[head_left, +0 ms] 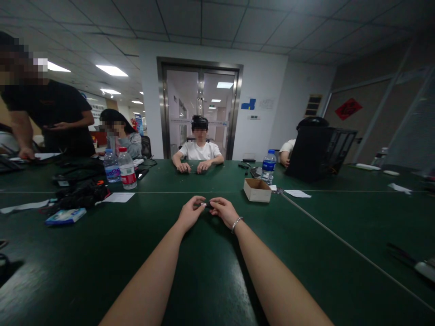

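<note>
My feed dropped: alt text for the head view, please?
Left hand and right hand hold a small dark object between them over a green table. An open box stands to the right; a person sits opposite.

Overall: dim, the rear left of the room brighter than the foreground.
Ceiling panels: white rectangles at the left, blown out.
Glass doors: a lighter corridor and another lit panel show through.
Counter: dark green, hazy glare at lower left and between the forearms.
Right forearm: soft shadow along its inner side.
Fingers: slightly soft; the small dark item between them lacks detail.
Edges: wide-angle stretch, leaning right-hand wall, murky right side.
</note>
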`<act>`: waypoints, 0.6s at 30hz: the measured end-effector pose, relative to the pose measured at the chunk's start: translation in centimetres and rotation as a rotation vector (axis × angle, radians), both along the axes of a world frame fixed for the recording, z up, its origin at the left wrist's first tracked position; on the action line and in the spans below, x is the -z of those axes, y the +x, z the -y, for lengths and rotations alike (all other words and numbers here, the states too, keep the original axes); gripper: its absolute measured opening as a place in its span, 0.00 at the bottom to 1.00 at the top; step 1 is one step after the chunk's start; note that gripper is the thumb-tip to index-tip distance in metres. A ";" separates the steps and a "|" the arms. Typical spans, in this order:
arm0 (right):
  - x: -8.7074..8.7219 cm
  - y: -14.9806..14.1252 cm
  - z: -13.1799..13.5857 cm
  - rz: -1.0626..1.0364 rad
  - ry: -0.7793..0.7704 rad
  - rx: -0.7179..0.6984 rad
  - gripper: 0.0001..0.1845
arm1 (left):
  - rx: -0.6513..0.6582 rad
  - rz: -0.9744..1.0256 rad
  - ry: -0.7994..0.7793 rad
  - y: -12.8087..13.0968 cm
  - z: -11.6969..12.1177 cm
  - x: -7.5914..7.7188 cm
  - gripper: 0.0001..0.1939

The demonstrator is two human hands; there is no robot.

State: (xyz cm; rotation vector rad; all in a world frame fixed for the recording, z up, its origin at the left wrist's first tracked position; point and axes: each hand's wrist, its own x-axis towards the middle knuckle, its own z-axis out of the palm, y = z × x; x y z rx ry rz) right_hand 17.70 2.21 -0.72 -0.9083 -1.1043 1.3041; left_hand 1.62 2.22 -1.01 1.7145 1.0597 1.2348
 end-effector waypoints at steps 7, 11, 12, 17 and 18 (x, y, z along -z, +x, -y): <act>-0.3 0.1 0.4 0.021 0.025 -0.040 0.13 | 0.015 0.043 -0.082 0.1 0.1 -0.3 0.15; -0.2 0.0 0.5 0.025 -0.001 -0.062 0.17 | -0.011 0.043 -0.085 0.1 0.0 -0.2 0.17; -0.2 0.0 0.5 0.029 -0.002 -0.064 0.17 | -0.017 0.040 -0.086 0.0 -0.1 -0.2 0.18; 0.0 0.0 0.4 0.029 -0.002 -0.031 0.16 | -0.004 0.046 -0.072 0.0 -0.1 -0.1 0.19; 0.0 0.0 0.4 0.028 0.005 -0.029 0.16 | -0.004 0.045 -0.065 0.0 -0.1 -0.2 0.18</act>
